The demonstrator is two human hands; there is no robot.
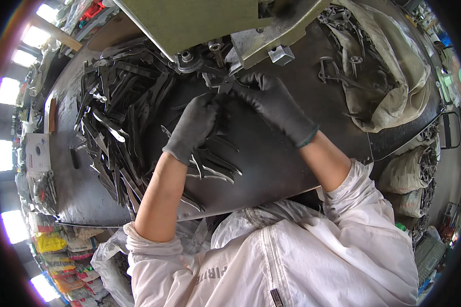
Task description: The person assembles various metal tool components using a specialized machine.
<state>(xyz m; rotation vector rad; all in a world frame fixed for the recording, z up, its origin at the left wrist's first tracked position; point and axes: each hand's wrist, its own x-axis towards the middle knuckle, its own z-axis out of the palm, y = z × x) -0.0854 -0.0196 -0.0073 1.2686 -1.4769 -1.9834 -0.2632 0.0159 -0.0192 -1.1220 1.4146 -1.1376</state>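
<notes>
My left hand (193, 125), in a dark grey knit glove, is closed with its fingertips at a small metal plier-like piece (225, 85) just under the machine head. My right hand (276, 105), gloved the same way, pinches that piece from the other side. The fingers cover most of it, so only its jaw-like end shows. Right above the fingertips is the green machine (200, 25) with its bolts and a metal block (281, 55). Beneath my left wrist lie several loose curved metal handles (215, 171).
A big heap of dark metal handles (123, 97) spreads over the left of the dark metal table (287, 163). At the far right an open cloth sack (394, 102) spills metal plier-like parts (333, 71). Filled bags (407, 171) stand beyond the right edge; a white box (37, 152) is at left.
</notes>
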